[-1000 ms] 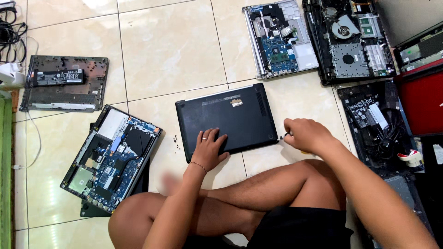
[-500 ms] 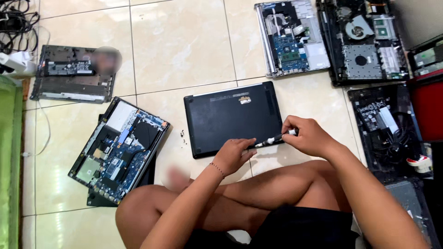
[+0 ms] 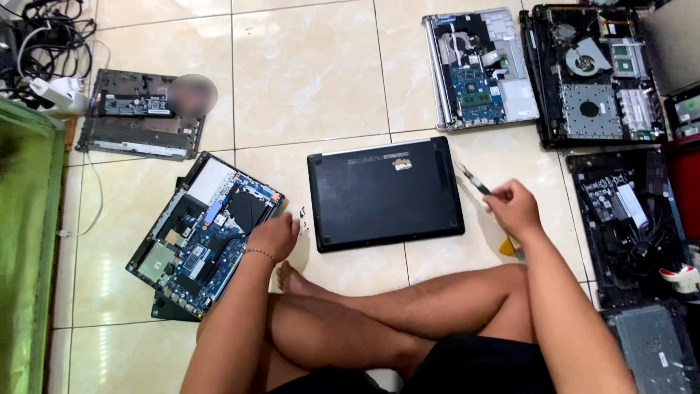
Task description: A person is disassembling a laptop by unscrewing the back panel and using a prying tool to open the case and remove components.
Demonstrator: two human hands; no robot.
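A closed black laptop (image 3: pixel 384 192) lies bottom-up on the tiled floor in front of my crossed legs. My right hand (image 3: pixel 512 208) is just right of it, gripping a slim dark screwdriver (image 3: pixel 474 179) whose tip points up-left, off the laptop. My left hand (image 3: pixel 275 235) rests on the floor to the laptop's left, fingers curled, beside several tiny dark screws (image 3: pixel 302 217). Whether it holds anything is hidden. Just left of that hand sits an opened laptop base with a blue circuit board (image 3: pixel 204 231).
More opened laptop chassis lie around: a white one (image 3: pixel 477 67) and a black one with a fan (image 3: pixel 594 73) at the back, another black one (image 3: pixel 631 219) at right, a dark panel (image 3: pixel 138 113) at back left. Cables (image 3: pixel 44 36) pile in the corner. A green edge (image 3: pixel 25 241) runs along the left.
Both hands have left the black laptop's front edge. My left hand moved left to the floor by the screws; my right hand pulled right with the screwdriver.
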